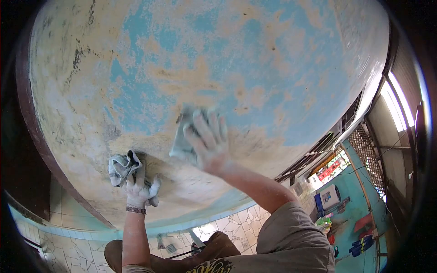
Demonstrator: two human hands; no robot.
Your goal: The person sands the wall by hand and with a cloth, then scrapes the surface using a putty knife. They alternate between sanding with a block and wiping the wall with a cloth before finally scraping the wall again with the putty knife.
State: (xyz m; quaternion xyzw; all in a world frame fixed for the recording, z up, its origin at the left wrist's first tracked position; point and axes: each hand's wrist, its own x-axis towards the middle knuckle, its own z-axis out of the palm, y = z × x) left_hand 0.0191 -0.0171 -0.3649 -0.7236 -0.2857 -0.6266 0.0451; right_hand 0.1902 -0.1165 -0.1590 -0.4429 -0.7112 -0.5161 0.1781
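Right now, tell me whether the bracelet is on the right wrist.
No, the bracelet circles the wrist of the left hand, which holds a crumpled cloth.

Wall (246,59), blotchy sky-blue and beige; cloth (119,167), pale grey-blue; shirt (291,234), grey-brown, yellow lettering; floor (73,250), cream, irregular tile pattern.

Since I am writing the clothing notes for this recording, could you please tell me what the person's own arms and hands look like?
The left hand has a dark, patterned bracelet at the wrist; the right hand shows no band there. Both hands look coated with dust. The short sleeves are plain and greyish brown.
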